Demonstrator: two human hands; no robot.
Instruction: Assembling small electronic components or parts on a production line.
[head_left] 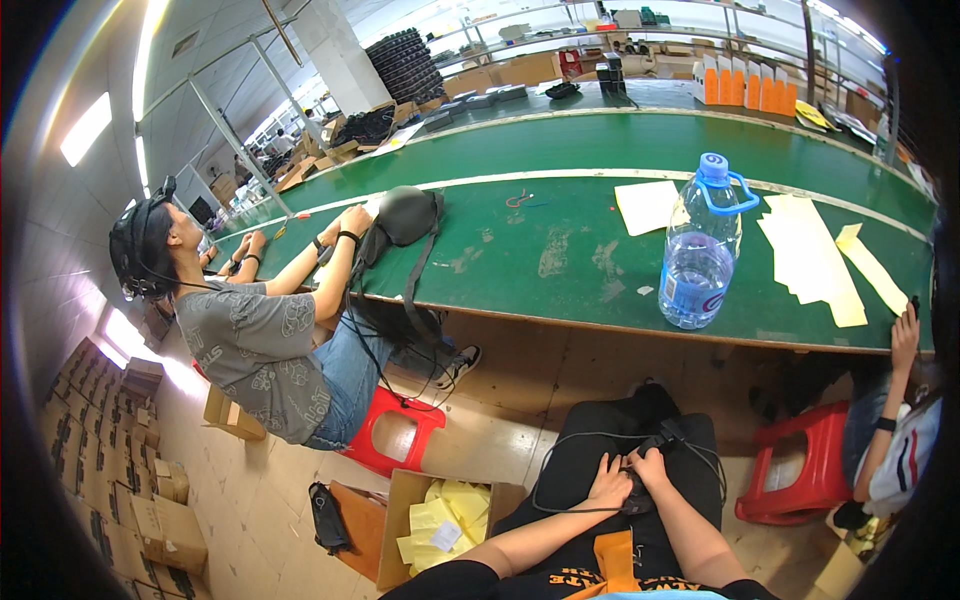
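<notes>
My left hand [610, 486] and my right hand [652, 469] meet over my lap, fingers bent and closed together. What they pinch is dark against my black trousers and I cannot make it out. A black cable [545, 470] loops around both sides of my hands and across my thighs. By my right hand, a dark plug-like piece [672, 432] lies on my leg with the cable running from it. On the green table [560, 240] ahead stands a large clear water bottle [700, 255] with a blue cap and handle, partly filled.
Yellow paper sheets [815, 265] and a pale sheet [646, 207] lie on the table. Left, a co-worker [250, 320] handles a black bag [408, 218]; another person's hand [905, 338] is at right. Red stools [395, 435] and a carton [400, 500] of yellow paper stand nearby.
</notes>
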